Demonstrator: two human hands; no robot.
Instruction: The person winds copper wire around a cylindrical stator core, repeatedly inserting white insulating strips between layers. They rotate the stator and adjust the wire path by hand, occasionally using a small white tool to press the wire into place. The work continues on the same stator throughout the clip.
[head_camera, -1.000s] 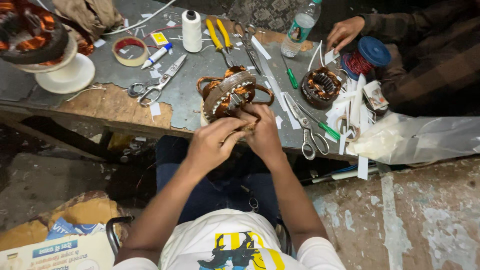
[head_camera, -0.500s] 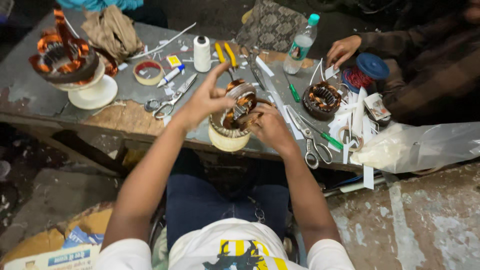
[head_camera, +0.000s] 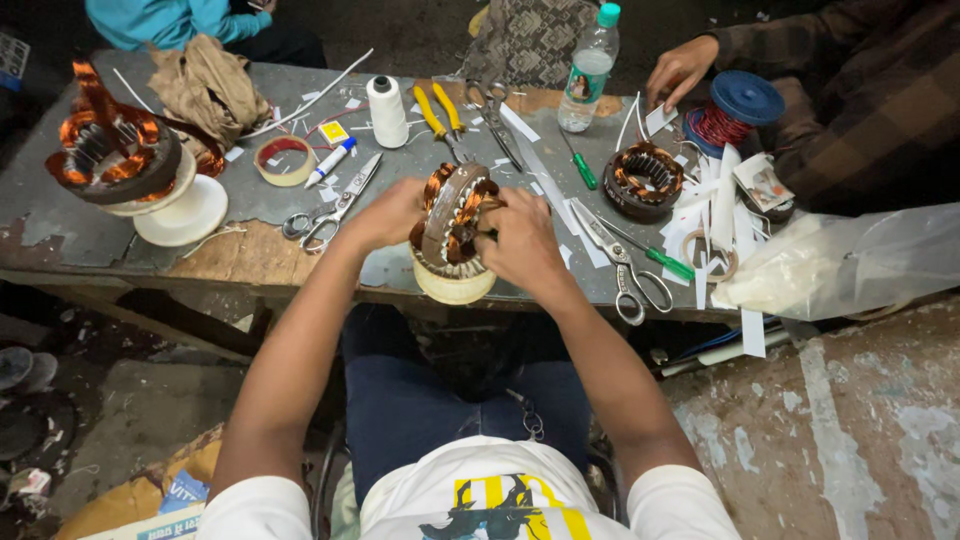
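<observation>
The workbench (head_camera: 260, 210) is grey, worn bare to wood along the near edge, and crowded, with the most open room near the left edge in front of the second stator. Along its right edge a clear plastic bag (head_camera: 850, 265) hangs over, w/ white paper strips (head_camera: 715, 205) heaped just beside it. At the left end a second wound stator (head_camera: 115, 150) sits on a white round stand (head_camera: 190, 215); a tan rag (head_camera: 205, 85) lies behind it toward the far edge.

Your stator (head_camera: 452, 215), copper windings showing, stands tilted on edge at the near edge, mid-bench, on a cream ring (head_camera: 455, 285). Your left hand (head_camera: 385, 215) grips its left side, fingers curled on it; your right hand (head_camera: 520, 240) clamps the right side, thumb on top. Half a sec ago the left hand was raised open above it; now both are closed on it, and the stator stands more upright than before.

A smaller stator (head_camera: 645, 180) sits right of centre, near a co-worker's hand (head_camera: 680, 70) at the far right corner, which rests by a blue spool of red wire (head_camera: 735, 110). A plastic bottle (head_camera: 590, 65) stands at the far edge, water level not readable.

Small stuff: scissors (head_camera: 625, 265) just right of your right hand, another pair (head_camera: 335, 210) by your left, yellow pliers (head_camera: 440, 110), white thread spool (head_camera: 387, 110), tape roll (head_camera: 285, 160), green screwdriver (head_camera: 580, 165).
</observation>
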